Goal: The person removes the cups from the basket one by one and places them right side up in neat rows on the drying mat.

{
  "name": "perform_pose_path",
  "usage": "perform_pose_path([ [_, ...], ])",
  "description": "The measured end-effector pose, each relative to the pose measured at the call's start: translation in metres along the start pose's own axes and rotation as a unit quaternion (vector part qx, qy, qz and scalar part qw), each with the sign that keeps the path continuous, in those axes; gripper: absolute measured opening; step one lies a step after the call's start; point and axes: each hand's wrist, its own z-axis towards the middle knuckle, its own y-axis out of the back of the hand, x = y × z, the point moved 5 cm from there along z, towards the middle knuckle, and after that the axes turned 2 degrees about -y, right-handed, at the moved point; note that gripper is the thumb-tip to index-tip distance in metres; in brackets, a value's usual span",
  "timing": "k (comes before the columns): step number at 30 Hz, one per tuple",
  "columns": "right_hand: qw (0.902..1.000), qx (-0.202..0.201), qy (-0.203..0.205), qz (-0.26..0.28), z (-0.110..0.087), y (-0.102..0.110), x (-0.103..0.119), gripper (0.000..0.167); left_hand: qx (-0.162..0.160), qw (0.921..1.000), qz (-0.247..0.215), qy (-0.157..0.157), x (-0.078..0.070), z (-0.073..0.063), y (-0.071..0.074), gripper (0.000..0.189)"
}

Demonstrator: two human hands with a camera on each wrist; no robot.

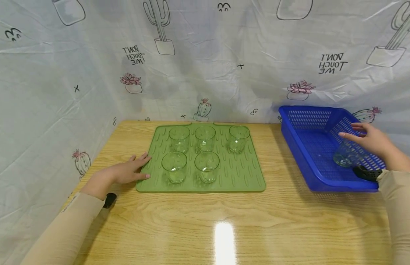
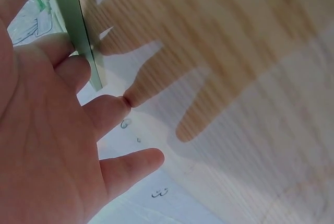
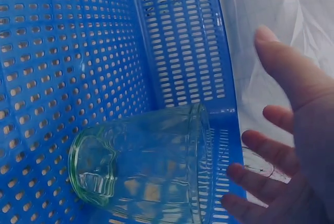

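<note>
A clear drinking glass [image 1: 345, 156] stands in the blue plastic basket [image 1: 301, 158] on the right. My right hand [image 1: 370, 141] is over that glass with thumb and fingers spread. The right wrist view shows a gap between the fingers and the glass's rim [image 3: 201, 156]. On the left, my left hand [image 1: 128, 171] touches the left edge of a green drying mat [image 1: 238, 173], its fingers extended. Several clear glasses stand on the mat: three in the back row, including one at the back right [image 1: 239, 139], and two in front, including a left one [image 1: 175, 167].
The wooden table [image 1: 178, 224] carries both mat and basket, with a strip of bare wood [image 1: 274, 158] between them. A white curtain [image 1: 225, 81] printed with cacti hangs behind and along the left side. Dark wrist straps [image 1: 109, 200] are on both arms.
</note>
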Motion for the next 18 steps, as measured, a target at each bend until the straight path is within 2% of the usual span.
perform_pose_path([
  [8,0.9985,0.049,-0.021,-0.008,0.004,-0.006,-0.014,0.106,-0.001,1.0,0.003,-0.003,0.0,0.001,-0.001,0.09],
  [14,0.9969,0.065,-0.023,-0.037,0.006,-0.007,-0.018,0.112,0.0,1.0,0.0,0.0,-0.001,0.0,0.0,0.09],
  [18,0.9954,0.079,-0.013,-0.053,0.005,-0.006,-0.016,0.108,0.0,1.0,-0.001,0.001,0.0,0.0,0.0,0.09],
])
